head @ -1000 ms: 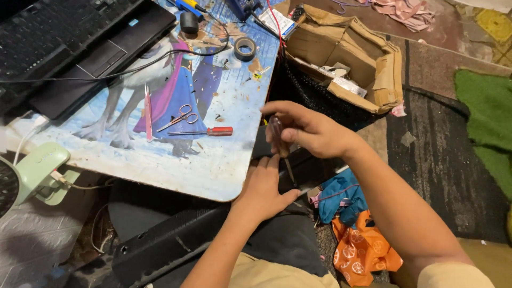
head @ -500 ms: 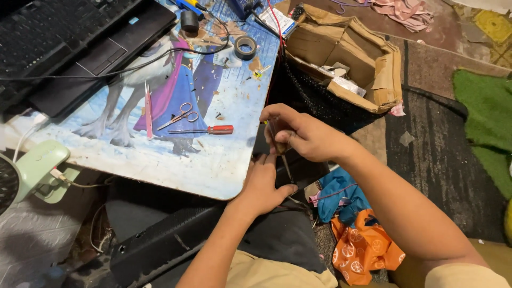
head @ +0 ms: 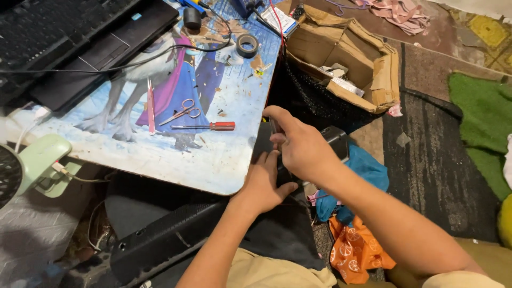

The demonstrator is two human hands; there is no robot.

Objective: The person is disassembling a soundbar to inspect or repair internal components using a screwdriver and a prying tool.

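Seen from above, a person sits at a low table with a cartoon-printed top, both hands meeting just off its right edge. The right hand is closed around a thin dark tool, likely a screwdriver, whose upper end shows between thumb and forefinger at the hand's 10 o'clock; its tip is hidden. The left hand, just below at 7 o'clock and touching the right, presses on a dark device on the lap, mostly covered; whether it grips or only steadies cannot be told. On the table at 9 o'clock from the hands lie a red-handled screwdriver, scissors and pink tweezers; a tape roll sits at 12 o'clock, a laptop at 10. A torn cardboard box stands at 1 o'clock. The work seems to be at the stage of driving or loosening something on the device; the next move calls for a steady hold underneath and the tool kept square.
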